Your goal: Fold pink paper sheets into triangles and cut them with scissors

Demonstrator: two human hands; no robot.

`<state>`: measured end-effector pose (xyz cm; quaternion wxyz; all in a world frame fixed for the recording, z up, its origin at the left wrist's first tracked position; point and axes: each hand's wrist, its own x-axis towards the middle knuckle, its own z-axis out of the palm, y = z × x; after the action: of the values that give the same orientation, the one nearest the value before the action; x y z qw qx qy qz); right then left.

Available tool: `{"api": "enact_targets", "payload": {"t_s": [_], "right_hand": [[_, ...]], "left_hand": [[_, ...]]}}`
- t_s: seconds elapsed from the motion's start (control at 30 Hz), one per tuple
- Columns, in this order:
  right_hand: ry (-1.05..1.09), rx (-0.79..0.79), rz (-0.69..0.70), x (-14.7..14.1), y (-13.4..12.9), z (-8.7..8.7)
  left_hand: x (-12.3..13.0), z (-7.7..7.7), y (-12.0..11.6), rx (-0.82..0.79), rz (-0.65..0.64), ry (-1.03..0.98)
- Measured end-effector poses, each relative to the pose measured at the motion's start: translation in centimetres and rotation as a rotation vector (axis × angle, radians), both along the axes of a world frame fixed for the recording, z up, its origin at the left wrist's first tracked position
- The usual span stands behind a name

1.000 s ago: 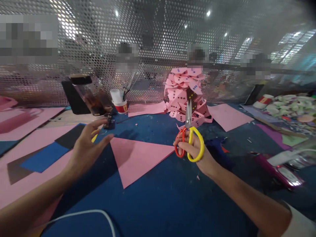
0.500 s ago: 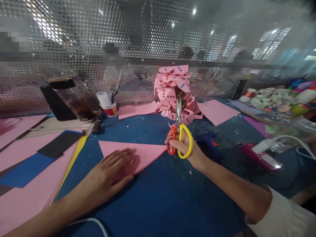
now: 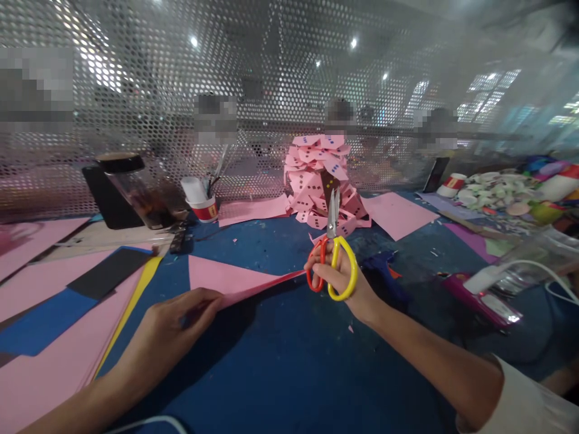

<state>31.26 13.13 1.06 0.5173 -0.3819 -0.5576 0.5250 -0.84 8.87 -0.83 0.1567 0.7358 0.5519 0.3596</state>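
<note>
A folded pink paper (image 3: 230, 278) lies over the blue table, its near edge raised. My left hand (image 3: 181, 319) pinches that edge between thumb and fingers near the paper's lower left. My right hand (image 3: 339, 274) is closed round scissors (image 3: 333, 218) with one red and one yellow handle, blades pointing away and slightly apart. The paper's right tip reaches the fingers of my right hand; whether they grip it is unclear. Beyond the scissors stands a pile of folded pink papers (image 3: 312, 175) with small printed marks.
At the left are pink sheets (image 3: 49, 380), a blue card (image 3: 40, 322), a jar (image 3: 140, 193) and a paper cup (image 3: 204, 208). To the right are a blue glue gun (image 3: 384, 271), a magenta device (image 3: 484, 301) with a white cable, and pale scraps (image 3: 493, 190).
My left hand has gone from lying flat on the pink paper to pinching its near edge and lifting it. My right hand still holds the scissors, with little movement.
</note>
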Motion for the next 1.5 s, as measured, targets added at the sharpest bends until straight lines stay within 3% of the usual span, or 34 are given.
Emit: {"api": "enact_targets", "payload": {"t_s": [0.13, 0.27, 0.53, 0.77, 0.93, 1.23, 1.5], "right_hand": [[-0.011, 0.03, -0.047, 0.1, -0.1, 0.8], [0.008, 0.069, -0.09, 0.3, -0.4, 1.4], [-0.004, 0.019, 0.012, -0.2, -0.4, 0.8], [-0.032, 0.013, 0.022, -0.3, -0.2, 0.3], [-0.004, 0.006, 0.032, -0.6, 0.1, -0.1], [0.015, 0.024, 0.039, -0.8, 0.3, -1.4], [-0.045, 0.012, 0.014, -1.0, 0.0, -0.8]], "left_hand": [[0.3, 1.1, 0.2, -0.176, 0.103, -0.083], [0.4, 2.2, 0.4, -0.345, 0.083, -0.207], [-0.1, 2.2, 0.7, -0.426, 0.05, -0.267], [0.2, 2.5, 0.7, -0.466, 0.083, -0.258], [-0.2, 2.0, 0.7, -0.457, 0.069, -0.287], [0.4, 1.9, 0.4, -0.32, 0.031, -0.39], [0.6, 2.4, -0.3, -0.302, 0.043, -0.401]]}}
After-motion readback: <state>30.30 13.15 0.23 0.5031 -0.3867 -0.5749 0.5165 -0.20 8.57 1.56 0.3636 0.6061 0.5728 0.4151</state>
